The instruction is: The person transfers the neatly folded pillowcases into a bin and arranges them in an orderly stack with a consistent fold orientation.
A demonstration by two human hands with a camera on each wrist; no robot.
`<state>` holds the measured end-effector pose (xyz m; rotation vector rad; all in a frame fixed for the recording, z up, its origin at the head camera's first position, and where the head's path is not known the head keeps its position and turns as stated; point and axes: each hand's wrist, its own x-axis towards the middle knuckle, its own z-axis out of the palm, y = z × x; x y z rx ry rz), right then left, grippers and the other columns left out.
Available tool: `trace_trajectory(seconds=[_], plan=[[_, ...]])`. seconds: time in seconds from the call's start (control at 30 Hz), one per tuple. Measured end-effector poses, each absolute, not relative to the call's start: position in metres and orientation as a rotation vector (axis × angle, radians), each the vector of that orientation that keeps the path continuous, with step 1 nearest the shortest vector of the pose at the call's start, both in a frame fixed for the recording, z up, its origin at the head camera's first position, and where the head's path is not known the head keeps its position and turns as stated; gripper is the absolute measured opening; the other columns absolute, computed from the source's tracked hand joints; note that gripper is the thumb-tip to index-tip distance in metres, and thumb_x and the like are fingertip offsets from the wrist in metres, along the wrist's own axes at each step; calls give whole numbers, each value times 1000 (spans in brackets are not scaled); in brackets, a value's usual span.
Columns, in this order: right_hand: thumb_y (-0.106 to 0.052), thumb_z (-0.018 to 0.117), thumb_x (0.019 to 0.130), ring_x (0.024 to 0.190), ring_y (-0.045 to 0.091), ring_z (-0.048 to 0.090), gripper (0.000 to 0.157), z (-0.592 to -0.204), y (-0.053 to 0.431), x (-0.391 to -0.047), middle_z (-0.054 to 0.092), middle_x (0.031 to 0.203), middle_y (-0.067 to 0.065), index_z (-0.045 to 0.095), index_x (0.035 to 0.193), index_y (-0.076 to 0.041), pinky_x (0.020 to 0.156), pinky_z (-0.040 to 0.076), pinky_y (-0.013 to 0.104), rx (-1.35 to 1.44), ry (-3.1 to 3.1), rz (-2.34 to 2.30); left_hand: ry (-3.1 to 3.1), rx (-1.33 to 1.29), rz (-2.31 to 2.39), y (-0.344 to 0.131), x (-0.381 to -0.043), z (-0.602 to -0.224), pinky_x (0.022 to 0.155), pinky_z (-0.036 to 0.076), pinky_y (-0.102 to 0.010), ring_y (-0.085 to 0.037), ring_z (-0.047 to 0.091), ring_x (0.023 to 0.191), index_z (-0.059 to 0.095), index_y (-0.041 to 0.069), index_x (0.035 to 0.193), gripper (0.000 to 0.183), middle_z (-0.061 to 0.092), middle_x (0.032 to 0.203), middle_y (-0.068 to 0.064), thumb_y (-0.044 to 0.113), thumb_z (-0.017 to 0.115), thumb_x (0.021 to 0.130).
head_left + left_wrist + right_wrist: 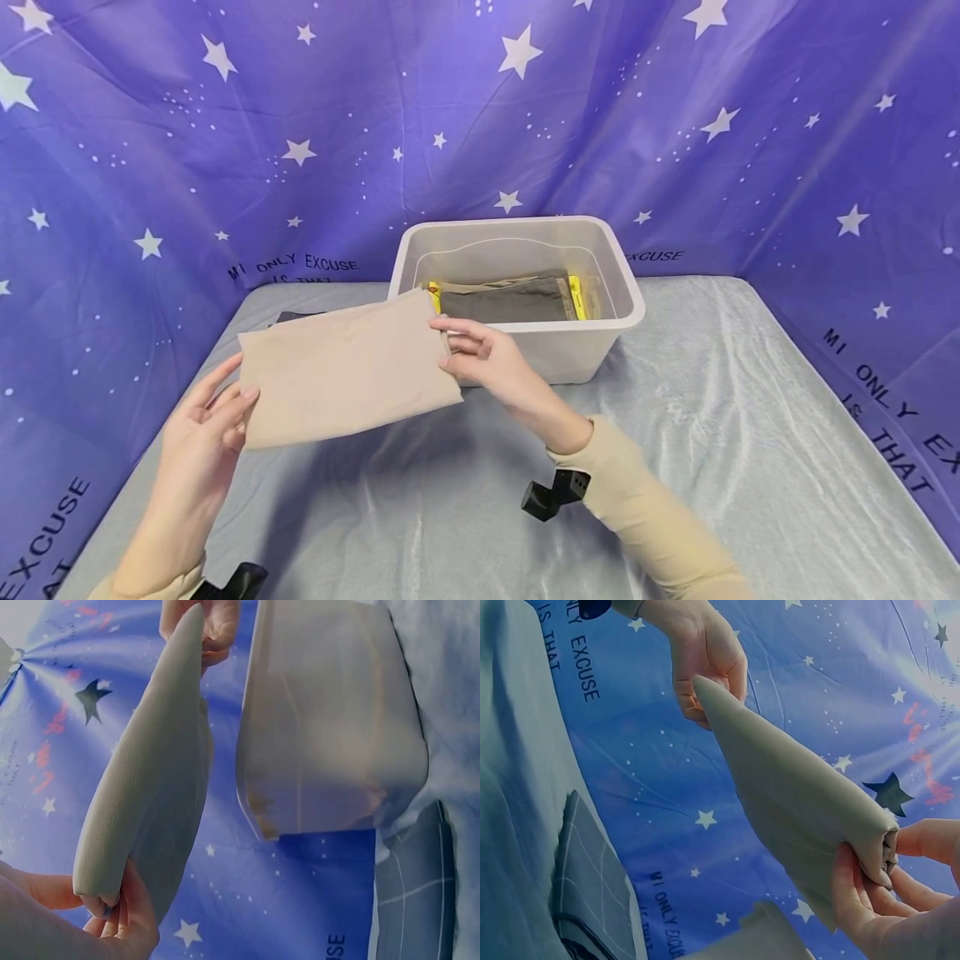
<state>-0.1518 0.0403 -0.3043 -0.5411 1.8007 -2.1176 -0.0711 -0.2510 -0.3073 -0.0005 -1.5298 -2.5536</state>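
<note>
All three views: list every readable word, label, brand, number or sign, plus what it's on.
"MI ONLY EXCUSE": purple-blue star-print fabric backdrop, repeated
"IS THAT": same backdrop, the line below
Red script on the backdrop, wrist views: too blurred to read
Yellow strips inside the whitish rectangular plastic bin: any print too small to read
Folded beige cloth: no text visible

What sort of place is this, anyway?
Probably a makeshift, screened-off work corner, though the building can't be told. Star-printed purple hangings stand behind and beside a surface spread with grey fabric, bearing a plastic bin; a folded beige cloth is held up nearby.
</note>
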Motion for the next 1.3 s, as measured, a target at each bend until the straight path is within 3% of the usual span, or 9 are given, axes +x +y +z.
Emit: trace_trajectory(seconds=[0.27,0.6,0.83,1.0,1.3], plan=[[2,55,81,91,11,57,45,-303,54,-156,57,112,13,49,125,-6,77,48,27,-484,1819,-2132,-1561,-6,-2584,-239,-82,-302,53,45,-20,-10,58,66,48,13,123,42,64,85,-3,-9,46,86],[2,54,82,82,6,56,46,-299,73,-163,60,105,4,47,127,-4,69,47,20,-437,1850,-2153,-1631,-58,-2581,-220,-99,-296,56,45,-21,-8,52,64,39,8,128,44,60,81,0,-5,48,87],[1,56,82,81,5,56,45,-295,83,-165,60,102,1,47,126,-5,68,47,19,-366,1904,-2153,-1685,-36,-2555,-209,-108,-294,47,27,-16,-5,40,57,40,10,128,44,53,72,4,-3,50,87],[0,56,82,78,4,55,46,-293,90,-165,61,97,-2,47,127,-4,65,45,18,-340,1890,-2185,-1721,-12,-2545,-202,-115,-291,45,21,-16,-5,36,55,40,11,127,43,50,70,5,-3,50,87],[3,55,81,70,2,52,47,-290,104,-167,60,88,-5,46,127,-4,59,43,13,-271,1828,-2259,-1782,-21,-2554,-189,-129,-289,52,34,-17,-7,40,60,33,8,134,50,53,77,3,-2,48,88]])
